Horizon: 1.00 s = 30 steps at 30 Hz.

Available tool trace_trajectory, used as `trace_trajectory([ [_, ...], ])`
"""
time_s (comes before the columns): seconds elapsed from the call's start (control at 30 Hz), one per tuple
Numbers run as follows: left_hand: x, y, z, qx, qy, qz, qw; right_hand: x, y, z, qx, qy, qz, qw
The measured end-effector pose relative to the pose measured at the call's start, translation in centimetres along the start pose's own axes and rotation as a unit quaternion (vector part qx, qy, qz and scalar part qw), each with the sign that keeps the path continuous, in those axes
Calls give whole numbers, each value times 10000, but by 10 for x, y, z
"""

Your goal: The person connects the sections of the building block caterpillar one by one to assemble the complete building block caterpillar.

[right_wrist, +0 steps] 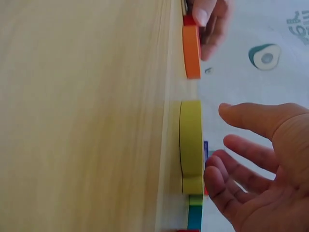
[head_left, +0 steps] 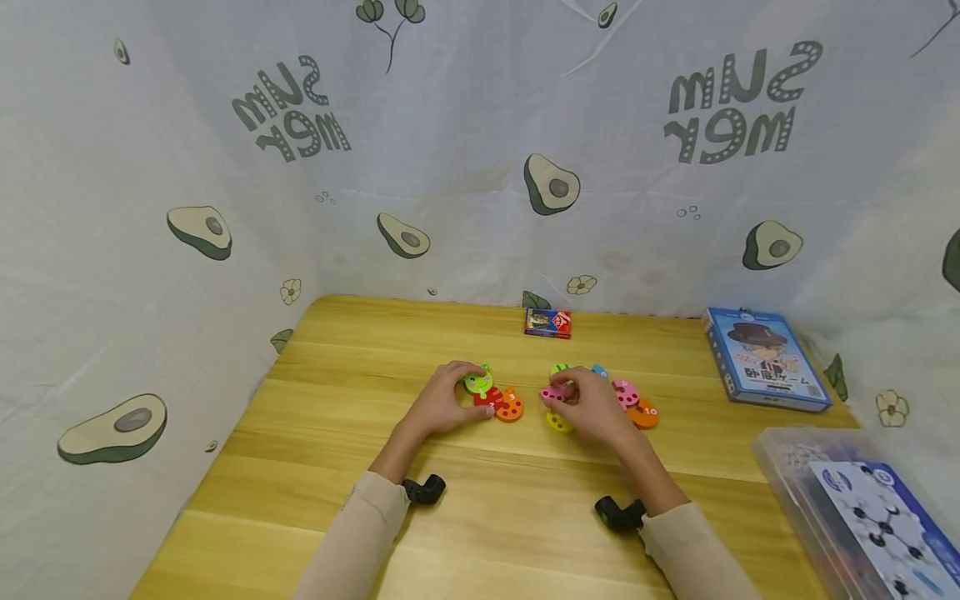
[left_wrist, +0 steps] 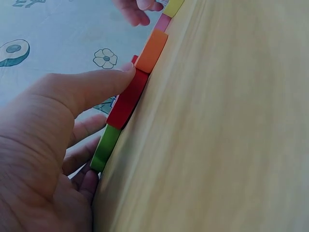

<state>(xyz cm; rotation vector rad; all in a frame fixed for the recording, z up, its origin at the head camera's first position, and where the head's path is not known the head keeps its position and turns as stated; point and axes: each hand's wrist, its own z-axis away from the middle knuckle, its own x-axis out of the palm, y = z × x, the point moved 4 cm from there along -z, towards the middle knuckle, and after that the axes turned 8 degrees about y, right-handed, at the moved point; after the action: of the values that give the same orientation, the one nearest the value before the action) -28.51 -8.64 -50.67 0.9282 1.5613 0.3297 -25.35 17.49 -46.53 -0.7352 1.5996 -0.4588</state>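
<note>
Red puzzle piece (left_wrist: pixel 128 101) is in my left hand (head_left: pixel 441 403) along with the green face piece (head_left: pixel 478 383), and both sit left of the little red-and-blue box (head_left: pixel 547 322) and closer to me than it. I've got that hand grasping: thumb on the edge of the red one, fingers bent round behind, reaching the green one. A spotted orange piece (head_left: pixel 509 407) touches the red one's other side, also left of the box and nearer me. As for my right hand (head_left: pixel 596 404), it's not gripping anything, honestly; fingers are loose, with a gap between thumb and index, just over a pink spotted piece (head_left: pixel 555 394) straight in front of the box on my side. That pink one is well apart from the orange one. Beside it there's a yellow piece (head_left: pixel 558 422), even nearer me than the box, and a striped green piece (head_left: pixel 559 368) a bit closer to it. Blue piece (head_left: pixel 600 372), another pink piece (head_left: pixel 625 390) and an orange 10 piece (head_left: pixel 643 414) trail off to the box's right. Farther right of it lies a blue game box (head_left: pixel 767 358), and a clear plastic case (head_left: pixel 787 483) is off that way too, much closer to me.
</note>
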Motion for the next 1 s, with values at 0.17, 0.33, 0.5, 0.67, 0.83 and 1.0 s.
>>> trace_trajectory([
  [0.17,-2,-1,0,92,-58,59,9999,-6,9,1,427,22,107,9990],
  [0.33,-3,-3,0,124,-144,93,9998,-7,10,-1,419,12,215,9989],
  [0.5,-3,-3,0,127,-239,80,9996,-2,6,-2,172,-131,320,9993],
  [0.67,-3,-1,-1,137,-253,85,9995,3,1,-3,-61,-186,248,9995],
  [0.83,-2,0,0,64,-264,137,9995,9,0,-5,116,-190,271,9994],
  [1.0,-2,1,1,48,-307,186,9993,12,1,-6,316,-188,357,9987],
])
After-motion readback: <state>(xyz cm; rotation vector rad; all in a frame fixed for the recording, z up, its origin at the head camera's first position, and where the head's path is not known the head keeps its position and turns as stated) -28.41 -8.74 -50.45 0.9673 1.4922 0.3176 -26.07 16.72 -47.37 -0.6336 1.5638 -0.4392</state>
